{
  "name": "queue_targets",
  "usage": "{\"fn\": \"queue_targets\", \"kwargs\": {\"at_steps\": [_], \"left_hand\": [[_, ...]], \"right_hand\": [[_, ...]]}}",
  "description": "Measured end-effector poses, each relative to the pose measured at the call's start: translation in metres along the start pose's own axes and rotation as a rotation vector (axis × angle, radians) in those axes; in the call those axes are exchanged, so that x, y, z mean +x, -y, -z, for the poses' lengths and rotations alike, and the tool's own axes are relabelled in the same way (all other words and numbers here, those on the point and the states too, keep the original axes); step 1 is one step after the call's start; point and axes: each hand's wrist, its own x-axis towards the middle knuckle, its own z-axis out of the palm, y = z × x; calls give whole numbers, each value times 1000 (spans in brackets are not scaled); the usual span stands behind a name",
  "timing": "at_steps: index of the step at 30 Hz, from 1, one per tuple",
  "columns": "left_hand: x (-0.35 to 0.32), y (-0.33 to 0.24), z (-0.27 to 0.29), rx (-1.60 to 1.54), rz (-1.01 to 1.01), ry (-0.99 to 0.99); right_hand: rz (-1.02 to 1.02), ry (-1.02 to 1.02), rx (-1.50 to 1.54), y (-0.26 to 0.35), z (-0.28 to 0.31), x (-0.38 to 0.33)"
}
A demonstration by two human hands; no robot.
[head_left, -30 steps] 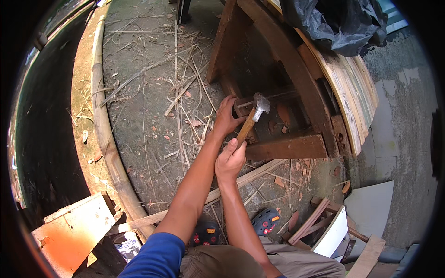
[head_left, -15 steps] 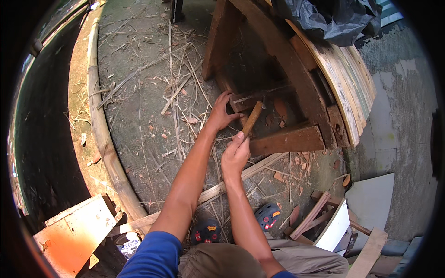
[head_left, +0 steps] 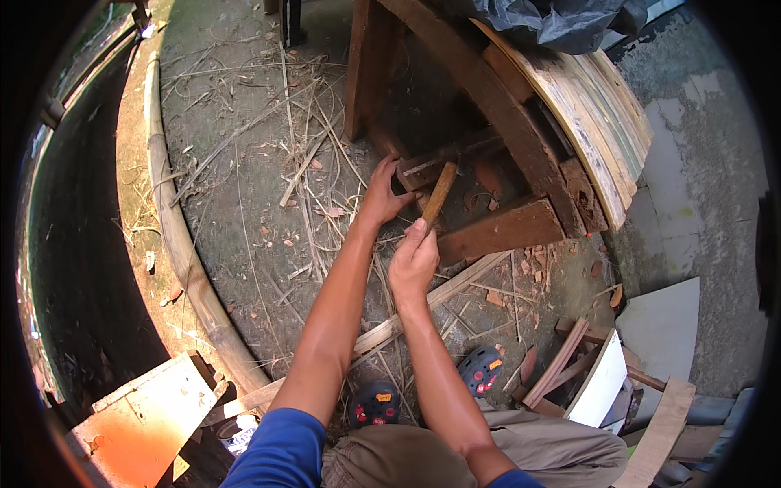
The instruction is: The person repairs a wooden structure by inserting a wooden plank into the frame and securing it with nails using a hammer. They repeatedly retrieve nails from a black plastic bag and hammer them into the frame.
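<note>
A dark brown wooden frame (head_left: 504, 232) lies on its side ahead of me, its beams meeting in an angular shape. My left hand (head_left: 382, 195) grips its near-left rail, the thumb spread from the fingers along the wood. To the right and nearer, my right hand (head_left: 414, 262) is closed around the lower part of a wooden-handled tool (head_left: 440, 193). That handle slants up and right over the frame's opening. Shadow hides most of the tool's far end, so I cannot tell its exact kind.
Pale slats (head_left: 582, 122) cover the frame's right side, below a black plastic sheet (head_left: 561, 20). A bamboo pole (head_left: 183, 252) runs along the left ledge. Dry strips and wood chips litter the concrete floor (head_left: 260, 154). Board scraps (head_left: 598, 382) lie at lower right; an orange-stained board (head_left: 146, 411) at lower left.
The whole view has shifted slightly, with the frame and slats now higher in the picture. Both hands keep nearly the same place against the frame, and the tool stays in the right hand.
</note>
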Motion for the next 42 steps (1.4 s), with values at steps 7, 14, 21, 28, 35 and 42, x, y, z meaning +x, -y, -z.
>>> {"fn": "queue_targets", "kwargs": {"at_steps": [7, 14, 21, 28, 35, 42], "left_hand": [[5, -1, 3, 16, 6, 62], [-2, -10, 12, 28, 38, 134], [-74, -77, 55, -186, 332, 9], [-88, -135, 122, -46, 233, -6], [-26, -234, 145, -31, -104, 94], [31, -299, 151, 293, -514, 422]], "right_hand": [[203, -110, -16, 11, -5, -1], [4, 13, -154, -29, -3, 10], [-29, 252, 235, -60, 40, -53], [300, 665, -315, -96, 148, -40], [416, 1128, -961, -118, 280, 41], [765, 1162, -1151, -79, 272, 89]]}}
